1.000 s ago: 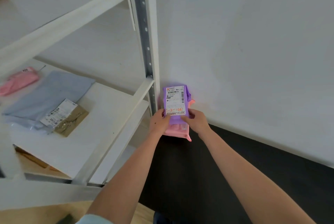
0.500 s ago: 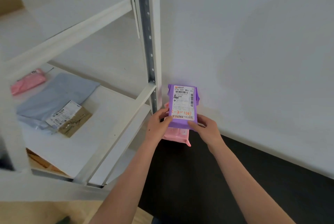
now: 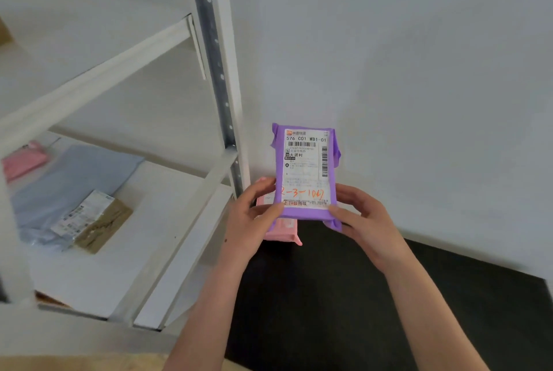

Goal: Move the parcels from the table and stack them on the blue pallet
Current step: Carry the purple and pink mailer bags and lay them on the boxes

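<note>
Purple parcel [image 3: 305,173] is in the air, centre of view, in front of the white wall [image 3: 419,71], label side toward the camera. White shipping label [image 3: 302,149] covers most of its face, with orange handwriting near the bottom edge.

Both hands are clamped on its near end. Left hand [image 3: 254,215] has the thumb on the front at the lower left corner, fingers wrapped behind. Right hand [image 3: 362,221] mirrors that at the lower right corner. The hands are apart, with the parcel between them.

Pink parcel [image 3: 284,231] sits just below and behind, down at the wall base. Can't tell if the left fingers touch it.

Black floor [image 3: 329,296] lies under the forearms.

White rack upright [image 3: 218,71] stands just left of the parcel.

On the rack shelf [image 3: 155,221], further left, are a grey-blue mailer [image 3: 77,176], a brown packet [image 3: 101,224] with a label overlapping the mailer's near edge, and a second pink bag [image 3: 24,161] at the far left.
</note>
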